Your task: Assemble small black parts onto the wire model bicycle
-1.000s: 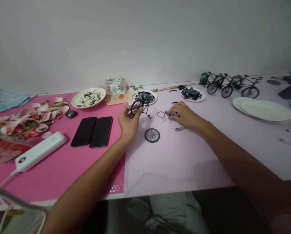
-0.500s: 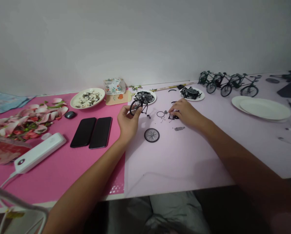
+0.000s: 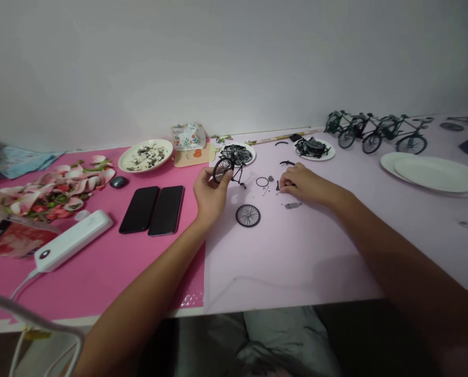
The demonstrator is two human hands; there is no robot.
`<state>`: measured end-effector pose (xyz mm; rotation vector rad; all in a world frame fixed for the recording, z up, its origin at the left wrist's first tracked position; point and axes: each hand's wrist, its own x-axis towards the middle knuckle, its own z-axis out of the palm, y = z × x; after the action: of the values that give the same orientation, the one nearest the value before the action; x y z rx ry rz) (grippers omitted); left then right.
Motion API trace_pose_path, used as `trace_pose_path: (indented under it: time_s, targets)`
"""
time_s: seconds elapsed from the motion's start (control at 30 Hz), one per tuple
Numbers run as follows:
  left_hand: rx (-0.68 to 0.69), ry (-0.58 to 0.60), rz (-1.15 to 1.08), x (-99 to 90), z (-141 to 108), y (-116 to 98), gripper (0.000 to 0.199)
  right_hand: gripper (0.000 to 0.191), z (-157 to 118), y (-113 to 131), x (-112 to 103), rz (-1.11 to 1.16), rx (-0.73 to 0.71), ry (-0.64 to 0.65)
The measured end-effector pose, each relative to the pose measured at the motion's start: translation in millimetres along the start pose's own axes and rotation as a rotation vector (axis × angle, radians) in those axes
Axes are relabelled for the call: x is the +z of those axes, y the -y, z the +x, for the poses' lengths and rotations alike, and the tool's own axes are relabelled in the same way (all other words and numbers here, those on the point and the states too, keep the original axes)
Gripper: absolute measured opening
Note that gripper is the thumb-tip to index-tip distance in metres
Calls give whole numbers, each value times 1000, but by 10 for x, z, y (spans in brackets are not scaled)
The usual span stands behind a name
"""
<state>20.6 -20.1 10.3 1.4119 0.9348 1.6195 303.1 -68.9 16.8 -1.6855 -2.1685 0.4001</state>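
Note:
My left hand [image 3: 211, 195] holds up a partly built black model bicycle [image 3: 231, 170] by its wheel, fingers pinched round it. Over the small black parts on the pink sheet, my right hand [image 3: 302, 183] has its fingertips pressed together; what they grip is too small to make out. A loose spoked wheel [image 3: 248, 215] lies flat between the hands, nearer the front. Beyond it are a thin black ring [image 3: 262, 181] and a grey flat part [image 3: 293, 206]. Two curved black strips [image 3: 287, 163] lie behind my right hand.
Plates of black parts [image 3: 250, 155] [image 3: 330, 152] stand at the back. Finished model bicycles [image 3: 375, 133] and white oval plates [image 3: 438, 174] are at right. Two phones [image 3: 166, 210], a mouse [image 3: 118, 181], a power strip [image 3: 73, 241], petals [image 3: 47, 193] and a bowl [image 3: 167, 147] lie left.
The whole view has shifted slightly. A black part beside my right fingertips is now mostly out of sight, and the model in my left hand is tilted a little differently.

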Motion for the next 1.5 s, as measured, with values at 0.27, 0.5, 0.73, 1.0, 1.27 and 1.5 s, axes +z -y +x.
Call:
trace_pose_path:
  time_s: [0.27, 0.5, 0.73, 1.0, 1.27, 1.5]
  targets:
    - [-8, -1, -2, 2, 2, 8, 35, 26, 42, 9, 39, -37, -33, 51]
    - [1, 11, -8, -4, 2, -2, 38, 24, -14, -3, 41, -35, -41, -77]
    - [-1, 2, 8, -4, 2, -9, 38, 18, -14, -20, -26, -114, -6, -168]
    - [7, 12, 17, -9, -3, -15, 37, 20, 49, -69, 18, -51, -6, -148]
    - [3, 10, -1, 11, -14, -5, 34, 27, 58, -40, 44, -15, -27, -159]
    - [-1, 9, -12, 16, -20, -9, 33, 21, -24, -41, -6, -79, 13, -84]
